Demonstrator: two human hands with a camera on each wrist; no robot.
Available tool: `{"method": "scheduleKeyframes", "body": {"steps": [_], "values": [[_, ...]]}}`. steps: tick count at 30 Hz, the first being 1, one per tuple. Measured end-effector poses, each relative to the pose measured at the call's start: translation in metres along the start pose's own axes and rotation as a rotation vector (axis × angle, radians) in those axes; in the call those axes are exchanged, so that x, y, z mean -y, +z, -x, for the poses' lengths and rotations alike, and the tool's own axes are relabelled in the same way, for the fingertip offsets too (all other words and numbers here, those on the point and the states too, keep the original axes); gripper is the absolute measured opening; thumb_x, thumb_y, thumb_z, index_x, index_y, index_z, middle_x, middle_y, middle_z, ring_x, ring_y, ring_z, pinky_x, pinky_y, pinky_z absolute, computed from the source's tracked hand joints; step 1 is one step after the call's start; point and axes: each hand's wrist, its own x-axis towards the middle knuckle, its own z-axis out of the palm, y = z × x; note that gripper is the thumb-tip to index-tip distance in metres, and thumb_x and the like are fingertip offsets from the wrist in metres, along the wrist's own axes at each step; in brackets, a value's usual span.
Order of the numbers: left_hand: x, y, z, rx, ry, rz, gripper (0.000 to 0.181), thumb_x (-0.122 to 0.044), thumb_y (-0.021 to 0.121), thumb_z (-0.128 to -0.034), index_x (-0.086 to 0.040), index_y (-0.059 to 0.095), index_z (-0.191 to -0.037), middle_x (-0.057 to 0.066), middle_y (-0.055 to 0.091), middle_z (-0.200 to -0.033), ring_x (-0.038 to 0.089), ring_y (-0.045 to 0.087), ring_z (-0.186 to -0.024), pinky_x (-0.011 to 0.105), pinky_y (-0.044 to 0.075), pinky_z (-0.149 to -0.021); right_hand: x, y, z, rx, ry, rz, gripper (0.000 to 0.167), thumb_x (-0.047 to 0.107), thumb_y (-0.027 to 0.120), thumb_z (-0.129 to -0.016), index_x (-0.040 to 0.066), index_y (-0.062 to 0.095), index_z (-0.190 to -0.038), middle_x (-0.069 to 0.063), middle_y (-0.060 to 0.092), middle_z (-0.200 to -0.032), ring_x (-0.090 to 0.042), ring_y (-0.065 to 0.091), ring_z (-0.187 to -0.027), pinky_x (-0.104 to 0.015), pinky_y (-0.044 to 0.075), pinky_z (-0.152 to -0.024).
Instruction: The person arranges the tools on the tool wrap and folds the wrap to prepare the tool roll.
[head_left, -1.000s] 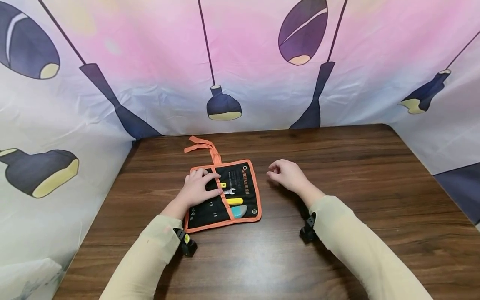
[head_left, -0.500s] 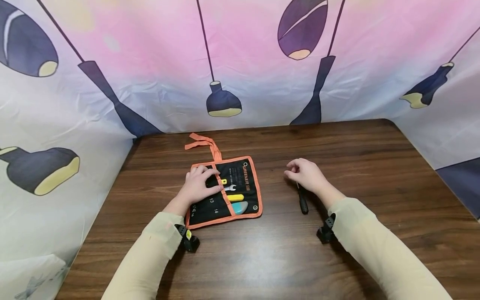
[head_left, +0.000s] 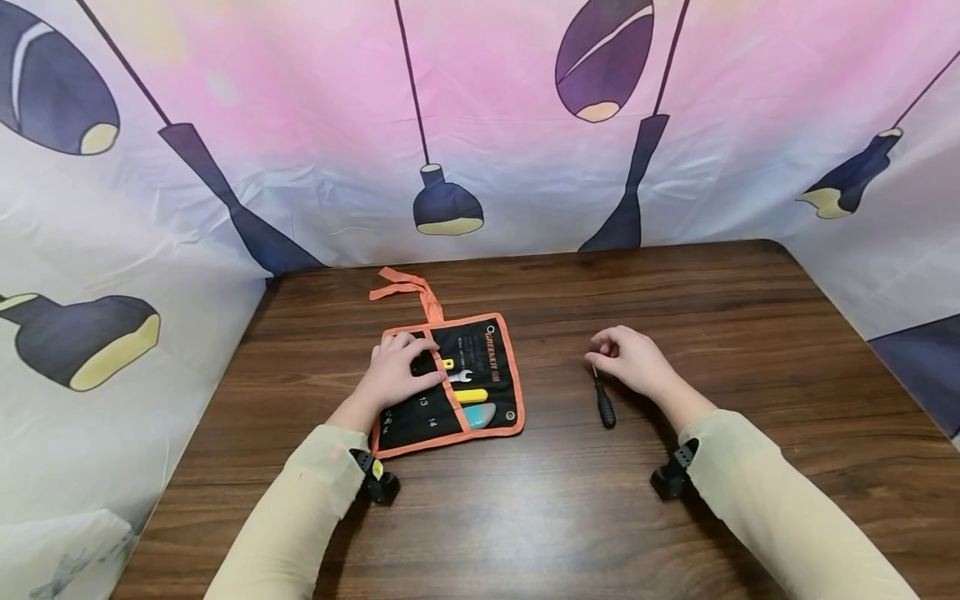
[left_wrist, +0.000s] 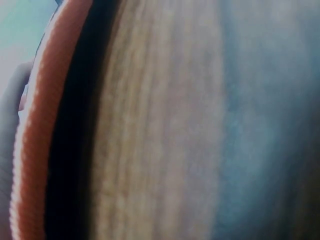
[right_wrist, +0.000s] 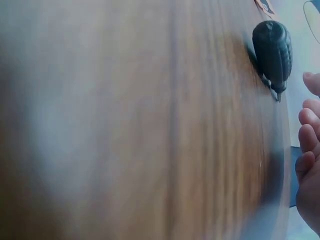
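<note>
Nearest on the tabletop (head_left: 510, 517) lies the orange-edged pouch (head_left: 416, 421), the left hand (head_left: 393, 371) resting across it, thumb and forefinger apart. Rightward lies a black-handled screwdriver (head_left: 605, 408) (its tip hidden); just beyond, the right hand (head_left: 630, 358) curls loosely, apparently gripping nothing. Farthest, orange ties (head_left: 430, 303) trail from the pouch.

On a brown wooden table (head_left: 510, 517), a person's left hand (head_left: 397, 371) rests across a black, orange-edged tool pouch (head_left: 412, 427) — wrench (head_left: 461, 377) and yellow handle (head_left: 471, 396) showing — while the right hand (head_left: 633, 360) is near a black-handled screwdriver (head_left: 606, 410).
</note>
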Motion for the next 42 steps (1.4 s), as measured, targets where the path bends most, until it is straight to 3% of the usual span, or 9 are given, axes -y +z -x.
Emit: {"method": "scheduleKeyframes", "body": {"steps": [14,27,35,42], "values": [[0.0,-0.001,0.0,-0.008,-0.009,0.014,0.05,-0.051,0.064,-0.0827,-0.021,0.059,-0.122,0.007,0.049,-0.11,0.026,0.037,-0.098,0.047,0.028,-0.08,-0.008,0.0,0.027,0.074,-0.06,-0.001,0.037,0.035,0.074,-0.08,0.008,0.065,-0.103,0.002,0.055,-0.089,-0.014,0.051,-0.079,-0.034,0.042,-0.072],[-0.001,0.0,0.0,-0.013,-0.003,0.005,0.051,-0.053,0.064,-0.0826,-0.021,0.059,-0.123,0.007,0.05,-0.111,0.026,0.038,-0.098,0.047,0.029,-0.08,-0.006,0.001,0.03,0.094,-0.067,0.008,0.025,0.024,0.069,-0.085,0.008,0.068,-0.104,0.006,0.059,-0.086,-0.01,0.053,-0.077,-0.031,0.043,-0.07],[0.0,0.0,0.0,-0.016,-0.007,0.003,0.052,-0.054,0.063,-0.0821,-0.021,0.06,-0.122,0.007,0.05,-0.112,0.026,0.038,-0.099,0.047,0.029,-0.082,-0.006,0.001,0.033,0.121,-0.06,-0.013,0.037,0.035,0.072,-0.082,0.009,0.068,-0.107,0.006,0.056,-0.088,-0.011,0.052,-0.079,-0.033,0.043,-0.072],[-0.001,0.0,0.0,-0.013,-0.004,0.01,0.051,-0.053,0.063,-0.0825,-0.021,0.06,-0.122,0.008,0.05,-0.113,0.027,0.038,-0.099,0.047,0.03,-0.081,-0.005,0.001,0.033,0.124,-0.102,0.021,0.028,0.018,0.067,-0.084,0.007,0.067,-0.11,0.005,0.057,-0.089,-0.01,0.051,-0.077,-0.032,0.043,-0.07]]}}
